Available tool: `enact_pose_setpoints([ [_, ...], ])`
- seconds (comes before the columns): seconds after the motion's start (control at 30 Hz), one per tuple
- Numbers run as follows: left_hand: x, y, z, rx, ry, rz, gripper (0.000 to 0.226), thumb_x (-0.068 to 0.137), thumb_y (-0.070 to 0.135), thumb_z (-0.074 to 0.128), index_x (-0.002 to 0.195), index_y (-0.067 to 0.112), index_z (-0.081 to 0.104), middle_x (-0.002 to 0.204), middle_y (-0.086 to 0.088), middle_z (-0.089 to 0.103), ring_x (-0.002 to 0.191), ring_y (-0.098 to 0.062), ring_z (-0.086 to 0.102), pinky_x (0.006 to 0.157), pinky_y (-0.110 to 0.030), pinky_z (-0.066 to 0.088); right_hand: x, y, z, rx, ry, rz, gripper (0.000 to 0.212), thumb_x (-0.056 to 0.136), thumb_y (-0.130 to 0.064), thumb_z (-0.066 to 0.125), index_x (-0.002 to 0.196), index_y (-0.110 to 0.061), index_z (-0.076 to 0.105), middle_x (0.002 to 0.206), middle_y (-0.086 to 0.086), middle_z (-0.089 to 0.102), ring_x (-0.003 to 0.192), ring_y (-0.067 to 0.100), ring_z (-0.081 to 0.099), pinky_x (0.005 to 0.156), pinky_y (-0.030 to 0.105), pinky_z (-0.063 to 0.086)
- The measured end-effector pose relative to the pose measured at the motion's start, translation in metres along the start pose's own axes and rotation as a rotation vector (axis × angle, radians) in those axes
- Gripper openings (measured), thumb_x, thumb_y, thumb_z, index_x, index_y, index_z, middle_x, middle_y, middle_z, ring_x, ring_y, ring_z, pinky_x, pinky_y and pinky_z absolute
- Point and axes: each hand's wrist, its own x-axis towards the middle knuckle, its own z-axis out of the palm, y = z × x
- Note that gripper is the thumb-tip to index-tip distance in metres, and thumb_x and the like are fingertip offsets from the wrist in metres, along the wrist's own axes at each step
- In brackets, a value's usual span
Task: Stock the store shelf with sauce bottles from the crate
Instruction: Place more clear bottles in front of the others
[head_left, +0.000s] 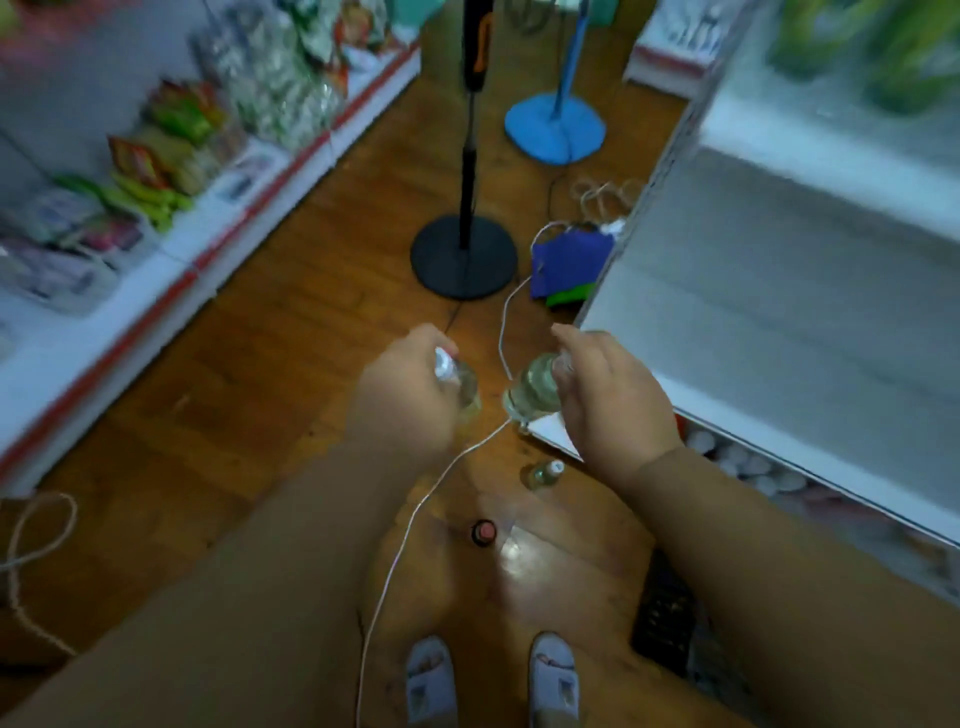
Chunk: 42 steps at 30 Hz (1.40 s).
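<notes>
Two clear sauce bottles in transit: your left hand (410, 395) grips one (460, 387), your right hand (613, 400) another (532, 389), beside the white shelf's (779, 312) front corner; next, set them upright.

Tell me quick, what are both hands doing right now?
Left hand: grips a clear glass bottle with a silver cap.
Right hand: grips a second clear glass bottle of pale liquid.

both arms extended; left hand (410, 384), right hand (608, 395) curled in grip (knuckles up).
</notes>
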Motion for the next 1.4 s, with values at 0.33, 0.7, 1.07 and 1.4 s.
enact_pose_setpoints([
  [0.33,-0.018,0.181,-0.132,-0.437,0.196,0.283,0.019,0.091,0.031,0.065,0.109,0.032,0.062,0.100,0.010,0.066,0.094,-0.007,0.061,0.077,-0.025,0.050,0.025,-0.059,-0.236,0.388,0.503,0.297,0.036,0.093,-0.031,0.063,0.128,-0.024,0.060,0.114,0.000,0.067,0.101,0.010,0.060,0.084,0.019,0.044],
  [0.7,-0.010,0.335,-0.053,-0.677,0.219,0.353,0.020,0.090,0.036,0.064,0.092,0.019,0.054,0.079,-0.005,0.065,0.074,-0.018,0.064,0.064,-0.034,0.052,0.052,0.043,-0.302,0.454,0.732,0.228,0.032,0.093,-0.046,0.048,0.125,-0.045,0.044,0.116,0.002,0.065,0.104,0.017,0.064,0.089,0.044,0.052],
  [1.07,0.073,0.452,0.035,-0.574,0.108,0.403,0.020,0.090,0.029,0.066,0.082,0.016,0.054,0.074,-0.008,0.064,0.072,-0.023,0.063,0.070,-0.042,0.054,0.110,0.186,-0.371,0.449,0.746,0.321,0.014,0.093,-0.026,0.062,0.094,-0.027,0.048,0.074,-0.013,0.052,0.062,-0.010,0.052,0.053,0.005,0.035],
  [1.4,0.126,0.476,0.082,-0.585,0.136,0.385,0.028,0.084,0.021,0.073,0.068,0.013,0.052,0.062,0.000,0.055,0.055,-0.002,0.051,0.054,-0.013,0.038,0.151,0.235,-0.347,0.437,0.633,0.369,0.015,0.095,-0.022,0.058,0.095,-0.024,0.044,0.088,-0.006,0.054,0.080,0.014,0.055,0.072,0.029,0.045],
])
